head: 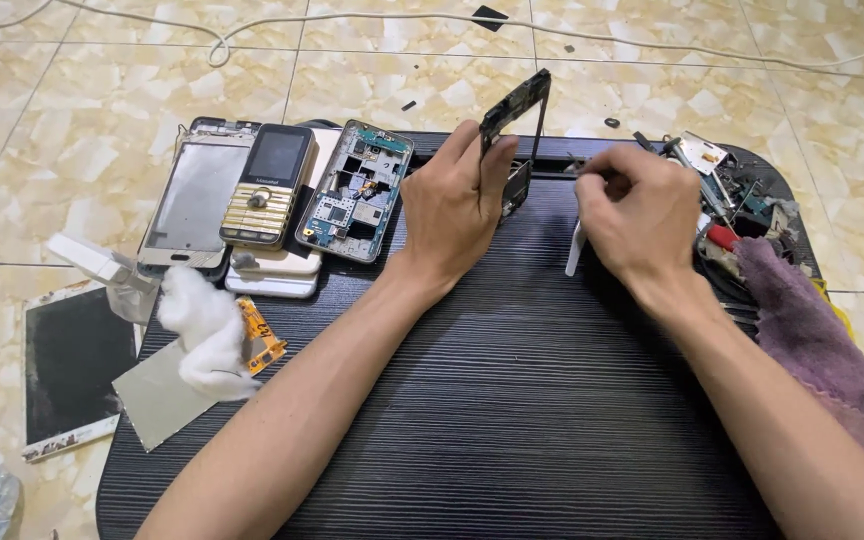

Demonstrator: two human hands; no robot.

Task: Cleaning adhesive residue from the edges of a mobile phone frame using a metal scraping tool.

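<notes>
Marble-look floor tiles (pixel 82 120) all around, and you've got a dark ribbed board (pixel 512 400) set on them as your bench. Far left, off the board, there's a cracked screen panel (pixel 70 375) lying flat, with a grey sheet (pixel 157 395) poking out over the board's corner. Next to that sits a wad of white cotton (pixel 204 330) with an orange flex cable (pixel 260 338) tucked against it. Up top left you've lined up a bare phone front frame (pixel 192 195), a gold keypad phone (pixel 267 185) stacked on a white phone (pixel 274 275), and an opened phone with its blue circuit board showing (pixel 354 190).

Your left hand (pixel 452 205) is clenched around a black phone frame (pixel 517 115), holding it upright on its edge near the back of the board, thumb on one side and fingers wrapped on the other. Your right hand (pixel 637 215) is just beside it, fingertips pinched at something small by the frame. I can't tell what it is, too tiny and hidden by your fingers. A white strip (pixel 574 250) sticks out under that hand.

Far right, there's a heap of loose parts and tools (pixel 727 190), then a purple rag (pixel 812 340) draped over the board's edge. A white cable (pixel 352 18) runs across the floor behind everything.
</notes>
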